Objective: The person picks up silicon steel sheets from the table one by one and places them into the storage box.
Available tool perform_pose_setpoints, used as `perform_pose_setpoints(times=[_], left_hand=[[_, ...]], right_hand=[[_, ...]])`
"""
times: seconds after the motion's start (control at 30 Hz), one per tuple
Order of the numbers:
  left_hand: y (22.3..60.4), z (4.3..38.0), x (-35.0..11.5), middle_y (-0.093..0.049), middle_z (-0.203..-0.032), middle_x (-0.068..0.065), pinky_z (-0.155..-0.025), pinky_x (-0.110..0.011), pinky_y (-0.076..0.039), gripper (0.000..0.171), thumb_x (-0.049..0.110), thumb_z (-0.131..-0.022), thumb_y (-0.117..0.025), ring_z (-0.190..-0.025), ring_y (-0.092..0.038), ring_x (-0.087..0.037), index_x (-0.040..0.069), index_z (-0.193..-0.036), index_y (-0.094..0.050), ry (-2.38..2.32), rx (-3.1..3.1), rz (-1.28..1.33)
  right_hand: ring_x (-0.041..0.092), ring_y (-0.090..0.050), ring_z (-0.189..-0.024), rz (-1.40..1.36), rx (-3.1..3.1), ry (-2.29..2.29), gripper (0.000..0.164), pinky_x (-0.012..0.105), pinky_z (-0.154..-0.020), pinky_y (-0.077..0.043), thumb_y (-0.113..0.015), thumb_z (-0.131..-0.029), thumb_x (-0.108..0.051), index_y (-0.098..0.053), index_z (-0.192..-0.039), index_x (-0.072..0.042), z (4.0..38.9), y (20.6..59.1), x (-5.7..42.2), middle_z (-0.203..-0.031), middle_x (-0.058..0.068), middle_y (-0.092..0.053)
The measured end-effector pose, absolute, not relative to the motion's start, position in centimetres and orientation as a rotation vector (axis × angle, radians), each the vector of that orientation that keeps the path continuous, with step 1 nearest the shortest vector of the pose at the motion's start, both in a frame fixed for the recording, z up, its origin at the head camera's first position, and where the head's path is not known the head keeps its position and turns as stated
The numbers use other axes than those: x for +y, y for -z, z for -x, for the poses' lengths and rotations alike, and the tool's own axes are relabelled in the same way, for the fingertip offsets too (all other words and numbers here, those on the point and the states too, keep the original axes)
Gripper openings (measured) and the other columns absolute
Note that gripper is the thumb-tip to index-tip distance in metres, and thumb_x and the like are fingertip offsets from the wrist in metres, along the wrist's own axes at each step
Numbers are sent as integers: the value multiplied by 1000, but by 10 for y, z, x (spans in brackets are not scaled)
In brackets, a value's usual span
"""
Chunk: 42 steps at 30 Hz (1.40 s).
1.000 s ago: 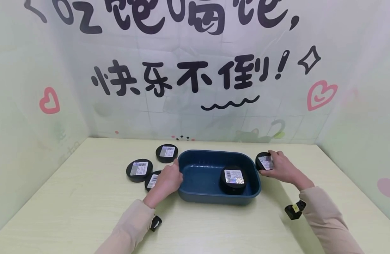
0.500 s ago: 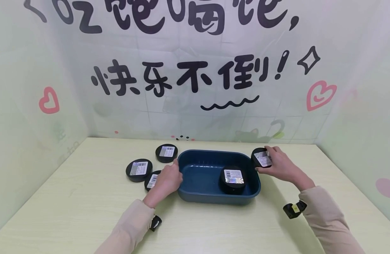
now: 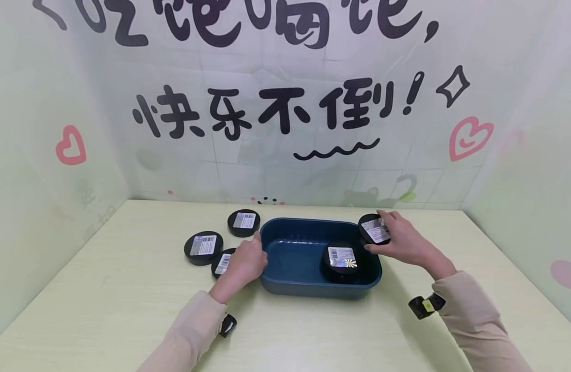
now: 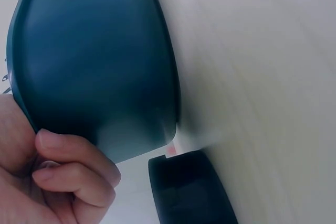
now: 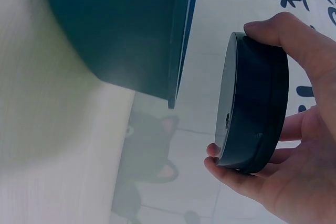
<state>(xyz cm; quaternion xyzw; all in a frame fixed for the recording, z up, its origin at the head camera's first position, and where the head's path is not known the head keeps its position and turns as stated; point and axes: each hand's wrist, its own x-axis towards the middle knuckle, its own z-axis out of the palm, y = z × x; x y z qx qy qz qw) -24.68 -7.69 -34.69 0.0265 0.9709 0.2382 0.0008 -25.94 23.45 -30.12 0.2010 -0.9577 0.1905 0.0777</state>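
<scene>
In the head view my right hand (image 3: 402,242) holds a round black container (image 3: 374,229) with a silver-white label, above the right rim of the dark blue tub. The right wrist view shows its black side wall (image 5: 260,98) between thumb and fingers, apart from the tub. My left hand (image 3: 248,259) grips the left rim of the tub (image 3: 308,292). In the left wrist view its fingers (image 4: 79,156) are curled at the tub's edge, the thumb partly cut off. Inside the tub, at its right, sits another labelled black container (image 3: 341,262).
Left of the tub several similar containers lie on the pale wood table (image 3: 127,299), including one at the back (image 3: 244,222) and one farther left (image 3: 203,248). A third (image 3: 222,264) is partly behind the left hand. A printed wall sheet (image 3: 248,170) stands behind.
My right hand has carried its black container leftward and slightly up, from beside the tub to over its right rim. The left hand and tub stay in place.
</scene>
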Motion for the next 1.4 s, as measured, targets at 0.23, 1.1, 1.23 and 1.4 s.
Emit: perform_pose_setpoints(times=[0.23,1.1,1.23,1.4], left_hand=[[345,247,-76,-62,-93,-27,-46,-29,-38,56,7,-89,-49,-60,-52,-22,-10,-140,-32,-750,3035,-76],[347,246,-78,-62,-101,-30,-49,-32,-42,55,7,-89,-50,-66,-55,-24,-10,-138,-34,-737,3055,-83],[347,247,-78,-62,-101,-30,-49,-32,-41,55,7,-89,-49,-65,-55,-24,-11,-139,-34,-743,3052,-82],[347,247,-78,-62,-100,-30,-47,-31,-40,56,7,-89,-49,-63,-54,-23,-11,-139,-33,-750,3045,-79]], right_hand=[[39,-53,-95,-631,-2892,-608,83,49,-81,-46,-75,-73,-28,-37,-131,17,256,302,224,-118,35,-48],[29,-53,-90,-805,-2891,-634,84,42,-78,-47,-78,-71,-30,-40,-132,12,256,319,197,-115,28,-50],[28,-53,-90,-810,-2914,-635,84,41,-78,-48,-77,-71,-31,-39,-133,12,255,322,194,-116,28,-50],[28,-53,-91,-805,-2951,-638,86,41,-79,-48,-77,-72,-33,-39,-134,12,255,324,192,-120,29,-48]])
